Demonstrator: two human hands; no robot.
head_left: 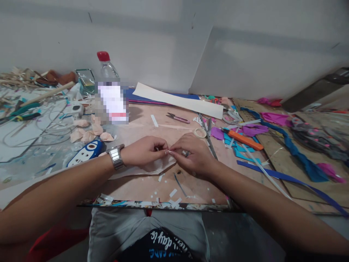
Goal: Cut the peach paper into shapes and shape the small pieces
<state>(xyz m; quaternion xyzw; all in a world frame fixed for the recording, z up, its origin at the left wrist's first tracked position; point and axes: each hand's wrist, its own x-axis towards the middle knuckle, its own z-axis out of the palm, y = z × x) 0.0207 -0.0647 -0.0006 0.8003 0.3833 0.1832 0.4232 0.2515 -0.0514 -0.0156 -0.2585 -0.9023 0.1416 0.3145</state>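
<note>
My left hand (144, 151), with a metal watch at the wrist, and my right hand (192, 153) meet fingertip to fingertip above the table. Between them they pinch the tip of a long pale strip (151, 170), which looks like paper or thin cloth. It runs left beneath my left hand and forearm. Fingers hide most of the pinched end. Just beyond my right hand lie a roll of tape (200, 133) and a long metal tool (209, 140), partly covered by the hand. Small thread snips (177, 118) rest farther back.
An orange utility knife (242, 139) lies right among blue and purple scraps. Leftward are a blue-and-white power strip (85, 153), peach petal-like pieces (88, 135) and green-handled pliers (24, 111). A phone (113, 102) leans on a red-capped bottle (103, 56). A cream strip (177, 100) lies behind.
</note>
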